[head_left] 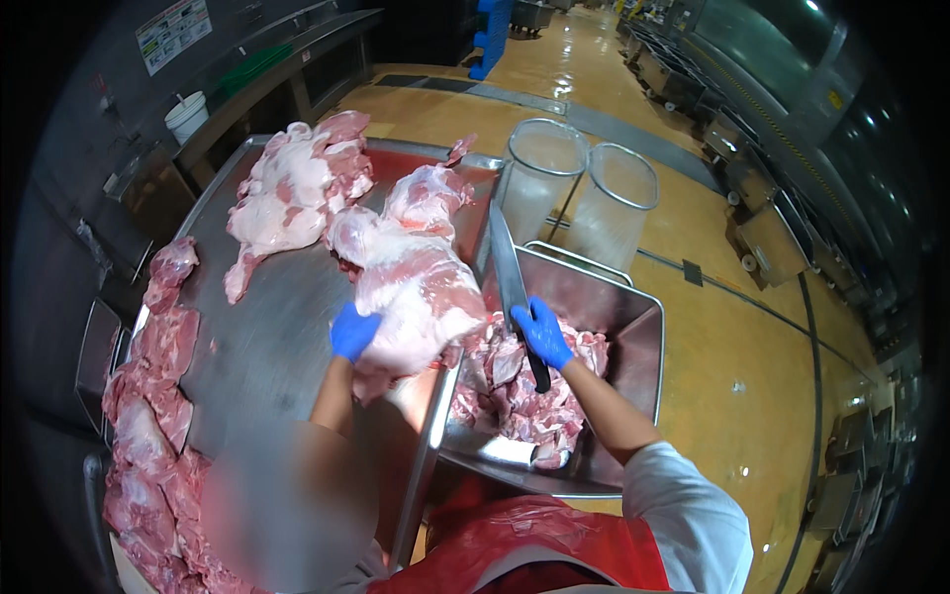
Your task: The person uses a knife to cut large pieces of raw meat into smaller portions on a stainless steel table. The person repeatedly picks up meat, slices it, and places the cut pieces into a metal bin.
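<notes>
Knife (pixel 509 272) is held in the right hand (pixel 543 334), which is gloved in blue; the fingers are closed around the black handle, and the blade is directed away from the body, near the right edge of the table (pixel 262 366). The right hand is positioned above the bin (pixel 633 342). The left hand (pixel 353 332), also gloved in blue, is placed against the left side of the slab (pixel 421 287); its fingers are partly bent, but whether the meat is pinched between them cannot be told from this view. The slab is located on the right part of the table, with its right side brought to the table edge. A second slab (pixel 282 203) is laid at the far left of the slab, and a row of meat (pixel 148 431) is arranged along the table's left edge. The steel bin is set just beside the table, on its right, and is partly filled with cut pieces (pixel 529 406). Two clear cylinders (pixel 544 183) with metal rims are stood beyond the bin, close together. A red apron (pixel 554 544) is worn over a white sleeve (pixel 688 520). The lower left area is obscured by a blur.
</notes>
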Tool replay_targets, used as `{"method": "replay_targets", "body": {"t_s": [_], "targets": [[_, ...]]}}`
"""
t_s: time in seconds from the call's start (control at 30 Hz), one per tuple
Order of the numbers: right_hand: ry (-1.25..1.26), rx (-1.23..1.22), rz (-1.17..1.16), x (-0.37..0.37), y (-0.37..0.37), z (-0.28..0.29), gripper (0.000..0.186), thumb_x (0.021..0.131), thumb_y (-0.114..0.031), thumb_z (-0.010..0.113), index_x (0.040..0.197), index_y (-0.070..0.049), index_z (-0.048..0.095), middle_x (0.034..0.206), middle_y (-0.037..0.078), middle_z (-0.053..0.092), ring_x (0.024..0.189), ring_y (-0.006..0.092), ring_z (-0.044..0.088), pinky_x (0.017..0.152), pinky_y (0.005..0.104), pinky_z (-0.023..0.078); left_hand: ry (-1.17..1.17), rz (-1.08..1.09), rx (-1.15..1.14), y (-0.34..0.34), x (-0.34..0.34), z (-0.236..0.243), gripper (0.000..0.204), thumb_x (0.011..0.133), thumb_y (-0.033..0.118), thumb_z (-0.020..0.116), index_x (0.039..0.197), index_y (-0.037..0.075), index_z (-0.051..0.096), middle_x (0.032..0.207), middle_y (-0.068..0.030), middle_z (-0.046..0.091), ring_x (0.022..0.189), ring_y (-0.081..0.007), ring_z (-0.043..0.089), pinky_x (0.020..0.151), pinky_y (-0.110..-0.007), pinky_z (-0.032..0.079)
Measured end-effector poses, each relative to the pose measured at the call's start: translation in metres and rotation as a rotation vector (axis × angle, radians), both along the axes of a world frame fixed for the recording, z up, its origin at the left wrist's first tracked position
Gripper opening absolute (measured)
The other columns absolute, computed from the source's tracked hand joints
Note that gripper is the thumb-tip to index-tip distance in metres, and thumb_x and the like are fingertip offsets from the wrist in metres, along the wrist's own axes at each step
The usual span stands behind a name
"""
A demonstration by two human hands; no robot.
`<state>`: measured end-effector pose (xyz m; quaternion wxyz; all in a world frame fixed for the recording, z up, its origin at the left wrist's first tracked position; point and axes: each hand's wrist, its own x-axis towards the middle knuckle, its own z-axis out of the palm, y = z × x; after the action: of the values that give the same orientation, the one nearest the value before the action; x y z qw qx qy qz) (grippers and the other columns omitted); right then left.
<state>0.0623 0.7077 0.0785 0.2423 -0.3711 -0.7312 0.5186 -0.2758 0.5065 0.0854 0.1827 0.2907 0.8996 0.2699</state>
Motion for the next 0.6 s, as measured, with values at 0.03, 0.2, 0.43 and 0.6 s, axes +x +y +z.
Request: {"method": "replay_targets", "body": {"t_s": [0.03,0.2,0.43,0.6], "targets": [[-0.006,0.048,-0.004,-0.013,0.006,-0.007,0.037,0.097,-0.035,0.059,0.098,0.001,0.055,0.082,0.013,0.06,0.074,0.0197,0.057,0.07,0.0398,0.049,-0.05,0.025,0.067,-0.023,0.015,-0.012,0.062,0.075,0.047,0.072,0.114,0.0,0.064,0.112,-0.028,0.067,0.103,-0.0442,0.066,0.089,-0.05,0.052],[0.004,0.047,0.055,-0.064,-0.032,-0.024,0.038,0.097,-0.036,0.06,0.104,0.001,0.056,0.087,0.016,0.063,0.08,0.0216,0.06,0.076,0.0391,0.05,-0.138,0.061,0.147,-0.145,0.106,-0.023,0.047,0.081,0.038,0.074,0.104,-0.002,0.06,0.094,-0.0201,0.068,0.086,-0.0346,0.067,0.074,-0.048,0.052],[0.03,-0.01,0.32,-0.067,-0.161,-0.034,0.037,0.099,-0.026,0.062,0.125,0.001,0.056,0.105,0.015,0.065,0.096,0.0188,0.062,0.085,0.0348,0.05,-0.914,0.173,0.728,-0.382,0.148,-0.055,0.039,0.09,0.022,0.065,0.121,-0.001,0.061,0.109,-0.0104,0.066,0.098,-0.0219,0.064,0.088,-0.036,0.052],[-0.109,0.027,0.479,-0.076,-0.197,-0.021,0.027,0.103,-0.03,0.056,0.107,-0.003,0.052,0.08,0.008,0.063,0.069,0.0147,0.058,0.064,0.034,0.049,-0.187,-0.106,0.525,-0.42,0.161,-0.048,0.038,0.094,0.014,0.057,0.128,-0.002,0.059,0.126,-0.0108,0.063,0.114,-0.0182,0.06,0.101,-0.033,0.047]]}}
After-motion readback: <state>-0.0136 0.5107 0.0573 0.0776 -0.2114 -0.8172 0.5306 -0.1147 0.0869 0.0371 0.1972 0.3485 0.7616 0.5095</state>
